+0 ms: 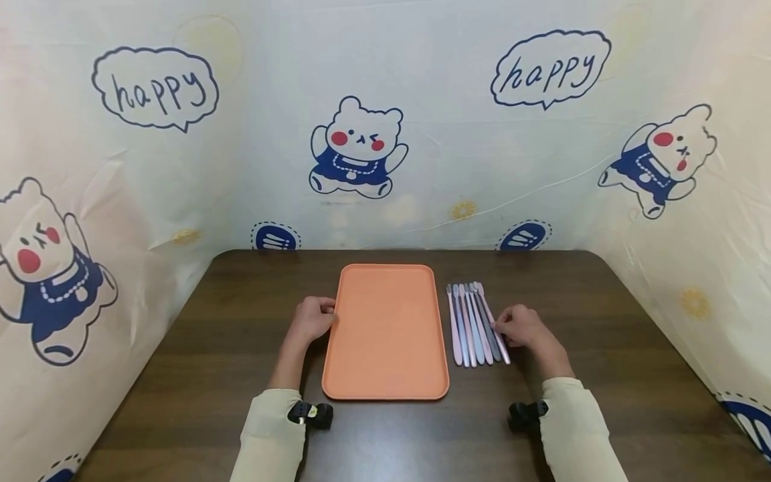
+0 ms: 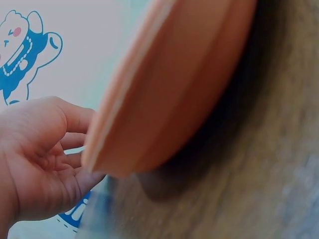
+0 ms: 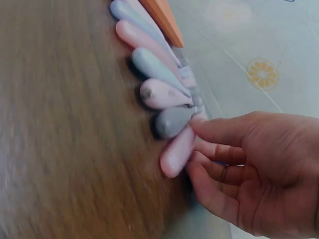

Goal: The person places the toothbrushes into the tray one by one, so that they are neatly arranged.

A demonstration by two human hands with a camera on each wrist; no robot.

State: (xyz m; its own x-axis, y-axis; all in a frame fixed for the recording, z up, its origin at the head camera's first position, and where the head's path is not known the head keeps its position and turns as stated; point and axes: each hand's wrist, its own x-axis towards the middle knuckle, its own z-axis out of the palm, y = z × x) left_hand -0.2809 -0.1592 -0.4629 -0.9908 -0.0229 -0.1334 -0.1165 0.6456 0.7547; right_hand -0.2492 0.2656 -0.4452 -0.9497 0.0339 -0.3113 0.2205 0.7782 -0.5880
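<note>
An orange tray (image 1: 385, 335) lies flat on the table. At its left edge my left hand (image 1: 315, 318) holds the rim, with the fingertips partly hidden behind the tray wall (image 2: 164, 89) in the left wrist view. Several toothbrushes (image 1: 468, 328) in pink, blue and grey lie side by side to the right of the tray, heads away from me. My right hand (image 1: 523, 326) pinches the rightmost one, a pink toothbrush (image 3: 174, 159), between thumb and fingers. Beside it in the right wrist view sits a grey toothbrush (image 3: 172, 122).
A dark brown wooden table (image 1: 241, 361) carries everything. Behind it and along both sides hangs a pale curtain (image 1: 446, 147) printed with bears and the word "happy". Black wrist cameras sit on both sleeves (image 1: 271, 428).
</note>
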